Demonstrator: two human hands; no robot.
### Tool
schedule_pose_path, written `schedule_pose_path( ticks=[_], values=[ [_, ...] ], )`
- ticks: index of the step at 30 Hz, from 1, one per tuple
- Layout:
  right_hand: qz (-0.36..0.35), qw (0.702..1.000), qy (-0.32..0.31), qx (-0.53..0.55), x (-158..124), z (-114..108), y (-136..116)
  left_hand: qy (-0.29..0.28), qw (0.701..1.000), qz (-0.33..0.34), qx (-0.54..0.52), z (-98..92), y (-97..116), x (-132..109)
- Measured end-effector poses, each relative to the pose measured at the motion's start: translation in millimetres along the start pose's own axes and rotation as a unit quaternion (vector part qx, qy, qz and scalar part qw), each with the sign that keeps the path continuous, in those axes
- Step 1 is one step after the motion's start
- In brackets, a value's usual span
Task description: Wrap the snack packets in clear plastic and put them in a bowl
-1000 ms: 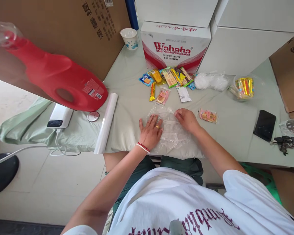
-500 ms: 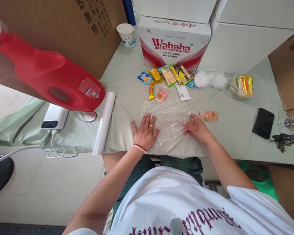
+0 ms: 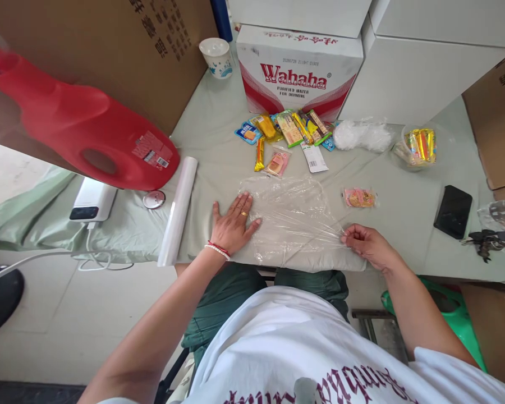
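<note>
Fingers, left hand (image 3: 230,229): spread flat and released, pressed down at the left edge of the film.
Fingers, right hand (image 3: 367,244): pinching the right edge of the film, creases fanning out from the grip.
Film (image 3: 292,216): clear, wrinkled, on the near part of the table (image 3: 219,151), between both hands.
Far side: snacks (image 3: 289,130) in front of a box (image 3: 298,73).
Right: a pink packet (image 3: 359,197), then a phone (image 3: 453,211).
Left: a roll (image 3: 177,213), with a red bottle (image 3: 96,134) beyond.
</note>
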State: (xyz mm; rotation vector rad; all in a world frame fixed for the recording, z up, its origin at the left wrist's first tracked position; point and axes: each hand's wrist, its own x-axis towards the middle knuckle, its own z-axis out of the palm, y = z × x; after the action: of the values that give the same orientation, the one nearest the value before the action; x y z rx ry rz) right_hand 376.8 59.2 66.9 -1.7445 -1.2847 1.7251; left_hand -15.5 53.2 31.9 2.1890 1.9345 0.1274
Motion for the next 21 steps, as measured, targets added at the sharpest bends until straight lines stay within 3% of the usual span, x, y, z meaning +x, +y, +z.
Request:
schedule_pose_path(
  ticks=[4,7,9,11,14,17,21],
  values=[
    [-0.043,0.987,0.009,-0.152,-10.1,-16.6,4.3,0.033,0.999,-0.013,-0.025,-2.5,-6.0,0.9],
    [-0.144,0.930,0.162,-0.296,-11.6,-22.0,-19.3,0.110,0.991,-0.064,-0.050,-2.4,-3.3,-1.2],
    [-0.239,0.881,0.230,-0.337,-5.4,-9.9,-41.9,0.131,0.984,-0.107,-0.055,-1.6,1.8,-2.8],
    [-0.345,0.845,0.191,-0.361,8.9,17.6,-60.4,0.122,0.982,-0.131,-0.064,-0.6,7.1,-3.2],
    [-0.443,0.791,0.060,-0.417,40.8,72.0,-68.3,0.133,0.972,-0.132,-0.144,0.1,10.4,-1.8],
    [-0.416,0.766,0.011,-0.490,68.4,109.6,-55.4,0.173,0.914,-0.173,-0.323,-2.8,6.7,-1.6],
    [-0.394,0.760,0.029,-0.517,78.4,115.0,-36.5,0.124,0.775,-0.249,-0.568,-9.0,-3.5,-7.4]
  ],
)
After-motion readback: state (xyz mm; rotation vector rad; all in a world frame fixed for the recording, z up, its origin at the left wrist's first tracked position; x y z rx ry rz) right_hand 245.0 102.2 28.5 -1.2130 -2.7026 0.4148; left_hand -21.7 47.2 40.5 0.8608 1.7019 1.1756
